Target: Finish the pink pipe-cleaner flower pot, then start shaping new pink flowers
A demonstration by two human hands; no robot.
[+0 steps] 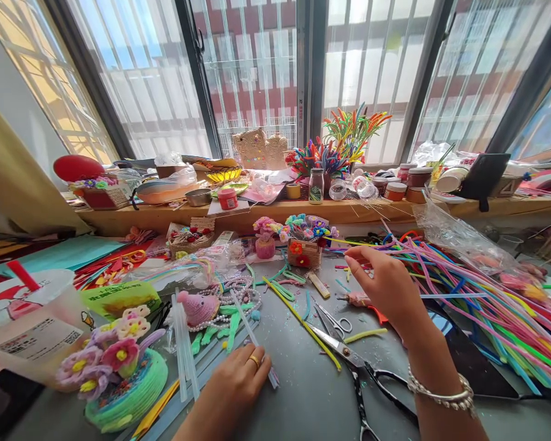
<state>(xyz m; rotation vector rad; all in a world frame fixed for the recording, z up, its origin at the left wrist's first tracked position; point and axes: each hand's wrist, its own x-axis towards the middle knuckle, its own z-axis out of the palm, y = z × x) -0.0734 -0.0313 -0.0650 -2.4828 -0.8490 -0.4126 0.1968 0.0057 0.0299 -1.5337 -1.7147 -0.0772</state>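
Note:
My left hand (239, 383), with a gold ring, rests low on the grey table, fingers curled over a thin clear stick (245, 318). The stick's near end shows past my fingertips. My right hand (386, 285), with a beaded silver bracelet, is raised above the table, thumb and index finger pinched together; whatever lies between them is too small to make out. Below it lie large black-handled scissors (349, 355), small scissors (337, 321) and an orange-handled tool (379, 314). A yellow pipe cleaner (298, 315) stretches between my hands.
Loose coloured pipe cleaners (468, 288) cover the right side. A drink cup (32, 324), a green base with fuzzy flowers (128, 386), glue sticks (183, 349) and a pink fuzzy figure (197, 306) crowd the left. A flower basket (305, 252) stands behind; jars line the sill (275, 211).

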